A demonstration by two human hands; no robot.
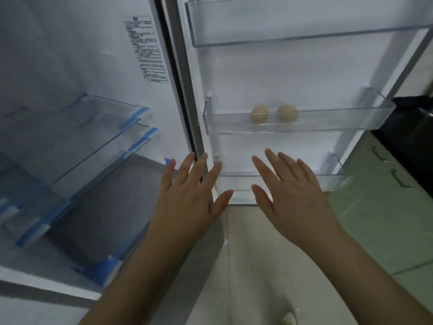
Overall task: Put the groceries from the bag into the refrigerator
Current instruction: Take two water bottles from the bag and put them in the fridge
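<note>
Both hands, left (191, 198) and right (294, 198), reach forward with fingers spread, holding nothing, apparently between loads. Beyond them, two eggs (273, 113) sit side by side in the open fridge door's middle bin (351, 121); no bag in view.

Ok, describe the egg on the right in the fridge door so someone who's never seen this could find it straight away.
Start at the open refrigerator door on the right of the view, which carries three clear door bins. Go to the middle bin, above both open hands. Two pale brown eggs sit side by side in it; the right-hand egg is the one nearer the green cabinets, with the other egg to its left.
</note>
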